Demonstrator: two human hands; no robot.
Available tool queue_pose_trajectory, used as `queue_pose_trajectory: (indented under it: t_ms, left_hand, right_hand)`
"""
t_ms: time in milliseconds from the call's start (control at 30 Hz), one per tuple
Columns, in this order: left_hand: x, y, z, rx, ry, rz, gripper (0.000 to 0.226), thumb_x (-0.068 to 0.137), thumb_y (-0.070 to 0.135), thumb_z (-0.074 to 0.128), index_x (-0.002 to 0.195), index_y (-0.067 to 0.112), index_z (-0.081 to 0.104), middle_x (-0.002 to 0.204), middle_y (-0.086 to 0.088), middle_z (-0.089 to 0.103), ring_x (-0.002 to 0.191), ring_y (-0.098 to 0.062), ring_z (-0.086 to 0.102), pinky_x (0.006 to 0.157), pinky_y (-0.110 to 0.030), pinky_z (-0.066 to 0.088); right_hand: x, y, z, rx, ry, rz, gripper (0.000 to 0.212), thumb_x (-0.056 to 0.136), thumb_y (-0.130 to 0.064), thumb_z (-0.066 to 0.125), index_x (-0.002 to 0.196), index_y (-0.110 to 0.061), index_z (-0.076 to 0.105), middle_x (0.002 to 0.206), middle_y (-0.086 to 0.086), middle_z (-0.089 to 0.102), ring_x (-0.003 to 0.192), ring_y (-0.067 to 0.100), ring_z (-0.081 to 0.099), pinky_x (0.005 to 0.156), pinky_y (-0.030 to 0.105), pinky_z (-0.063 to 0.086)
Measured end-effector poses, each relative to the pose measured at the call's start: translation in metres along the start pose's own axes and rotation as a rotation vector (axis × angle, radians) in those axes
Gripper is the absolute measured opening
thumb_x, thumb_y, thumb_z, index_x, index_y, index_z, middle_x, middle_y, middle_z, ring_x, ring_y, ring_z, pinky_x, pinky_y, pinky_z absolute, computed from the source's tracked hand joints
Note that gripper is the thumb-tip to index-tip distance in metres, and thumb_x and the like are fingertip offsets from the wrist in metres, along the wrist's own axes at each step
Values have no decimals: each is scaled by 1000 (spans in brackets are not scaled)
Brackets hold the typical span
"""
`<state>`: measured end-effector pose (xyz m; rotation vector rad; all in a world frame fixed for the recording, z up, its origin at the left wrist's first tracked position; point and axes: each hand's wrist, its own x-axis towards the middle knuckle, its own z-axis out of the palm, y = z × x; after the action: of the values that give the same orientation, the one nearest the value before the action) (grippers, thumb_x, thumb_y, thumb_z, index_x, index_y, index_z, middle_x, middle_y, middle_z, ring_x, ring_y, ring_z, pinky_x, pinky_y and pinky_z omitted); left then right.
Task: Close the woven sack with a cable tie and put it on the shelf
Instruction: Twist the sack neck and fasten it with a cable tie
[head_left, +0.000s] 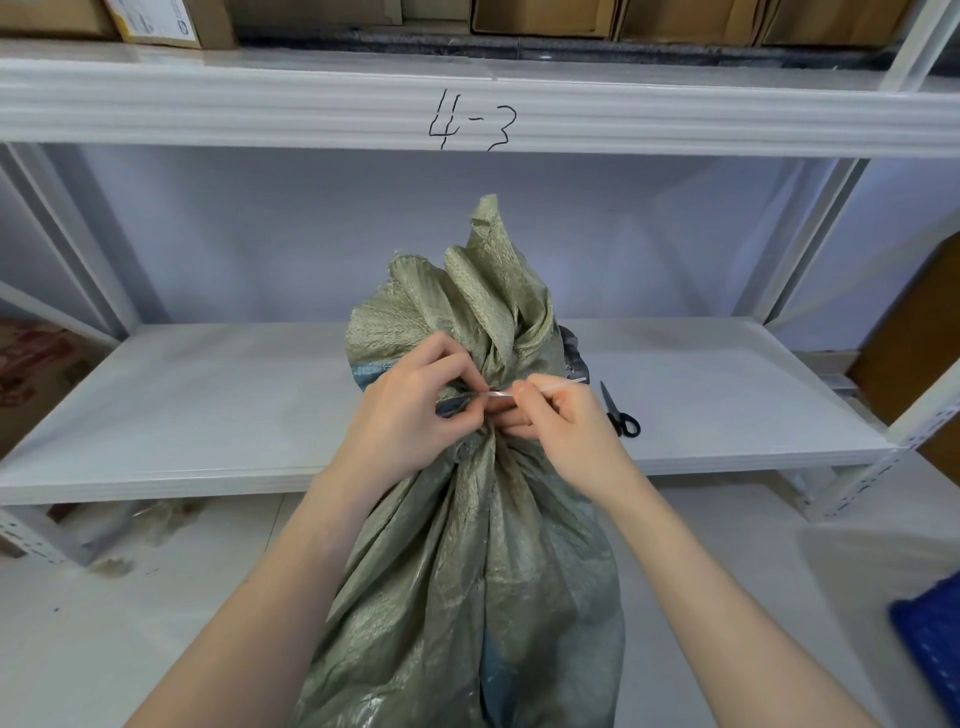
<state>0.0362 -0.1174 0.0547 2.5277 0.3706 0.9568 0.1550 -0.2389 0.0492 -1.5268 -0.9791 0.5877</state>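
I am standing the green woven sack (467, 545) upright on the floor in front of the white shelf (208, 415), its gathered neck bunched at the centre of my view and its loose top fanning up toward twelve o'clock. My left hand (410, 410) is reaching in from seven o'clock, fingers curled, pinching the neck and the near end of the clear cable tie (524, 391). My right hand (561, 426) is coming in from five o'clock, thumb and forefinger pinching the tie's strap, whose free tail is pointing out toward three o'clock. Both forearms are angling inward, wrists close together against the sack. Black-handled scissors (618, 413) are lying on the shelf board just at three o'clock of my right hand. Above, the shelf beam (311, 119) is bearing the handwritten mark "4-3".
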Motion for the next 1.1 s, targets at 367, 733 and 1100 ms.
queue_pose_trajectory:
  t_ms: [367,733,1100]
  left_hand:
    - [-3,5,6,21,-17,31,17,75,34,52,82,21,59,92,14,55,82,-8,56,64,-39,51]
    - [-1,1,2,-97,-56,-23,7,76,27,62,79,27,68,91,16,56,84,-5,56,73,-38,51]
    - [2,-6,3,-132,-46,-15,6,74,23,67,79,19,70,89,10,57,82,-3,57,74,-27,49]
  right_hand:
    - [-3,9,13,-266,134,-158,45,91,-33,55,56,-5,47,60,0,44,61,9,44,61,27,34]
    - [-2,14,10,-311,34,-210,38,97,-22,46,59,-16,44,69,2,41,68,17,43,62,23,31]
    - [2,13,5,-269,15,-185,45,95,-31,44,73,8,50,71,20,51,70,32,54,73,49,51]
